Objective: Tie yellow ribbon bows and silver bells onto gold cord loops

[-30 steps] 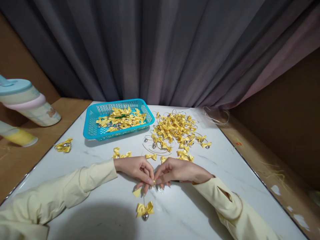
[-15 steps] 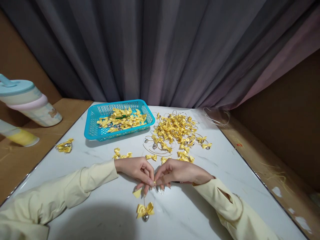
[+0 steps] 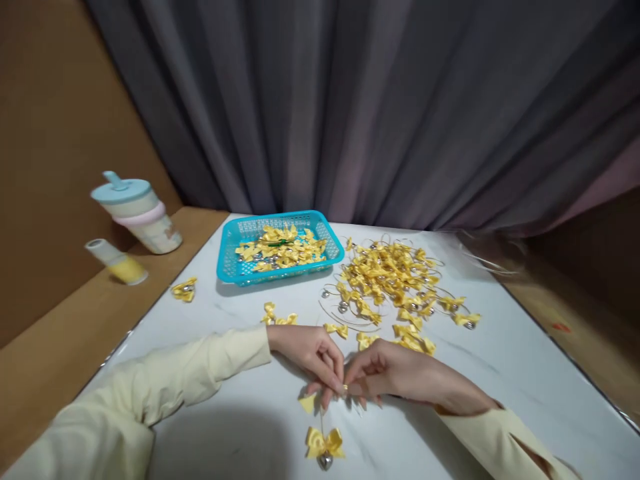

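Note:
My left hand (image 3: 317,360) and my right hand (image 3: 395,373) meet low over the table, fingertips almost touching. Both are closed in a pinch on a small piece of yellow ribbon (image 3: 345,389), mostly hidden by the fingers. A flat ribbon end (image 3: 307,403) pokes out under my left fingers. From there a thin cord runs down to a yellow bow (image 3: 324,443) with a silver heart-shaped charm (image 3: 325,461) beneath it. Just beyond the hands lie loose yellow bows (image 3: 336,330).
A blue plastic basket (image 3: 225,275) holds many bows and charms. To its right is a heap of bows on cords (image 3: 390,270). A lidded cup (image 3: 150,223) and a yellow-and-white tube (image 3: 125,268) stand on cardboard at left. A grey curtain (image 3: 300,107) hangs behind.
The view has turned a little left, so everything sits farther right in the picture. Both hands keep their pinch, and the bow with the charm stays below them.

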Tool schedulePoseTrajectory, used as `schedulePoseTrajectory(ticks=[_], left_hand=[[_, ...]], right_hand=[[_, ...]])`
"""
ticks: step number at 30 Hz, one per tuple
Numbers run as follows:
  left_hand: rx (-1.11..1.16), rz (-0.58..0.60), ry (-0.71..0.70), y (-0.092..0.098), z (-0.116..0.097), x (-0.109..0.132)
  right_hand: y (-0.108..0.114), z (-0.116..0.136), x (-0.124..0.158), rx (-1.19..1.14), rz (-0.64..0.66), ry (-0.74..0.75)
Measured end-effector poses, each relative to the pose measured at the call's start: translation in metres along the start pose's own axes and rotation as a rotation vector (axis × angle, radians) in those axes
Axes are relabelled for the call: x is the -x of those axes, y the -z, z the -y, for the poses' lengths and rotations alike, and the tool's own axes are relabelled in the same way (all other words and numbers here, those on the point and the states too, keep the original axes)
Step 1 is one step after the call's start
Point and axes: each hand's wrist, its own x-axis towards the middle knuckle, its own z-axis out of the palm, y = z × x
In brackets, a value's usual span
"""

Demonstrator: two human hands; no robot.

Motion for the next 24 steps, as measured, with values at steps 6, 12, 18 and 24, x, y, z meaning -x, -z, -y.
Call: schedulePoseTrajectory(ticks=[6, 12, 18, 24], left_hand=[[-0.003, 0.014, 0.008, 0.003, -0.002, 0.002], [-0.019, 0.008, -0.006, 0.003, 0.000, 0.002], [0.008, 0.015, 0.014, 0.004, 0.001, 0.001], [0.046, -0.001, 0.013, 0.002, -0.002, 0.004]], right_hand=[[0.000, 0.002, -0.002, 0.018, 0.011, -0.027], [-0.002, 0.007, 0.000, 0.032, 0.001, -0.040], [-0.001, 0.004, 0.000, 0.039, -0.006, -0.017], [-0.004, 0.011, 0.003, 0.050, -0.061, -0.028]])
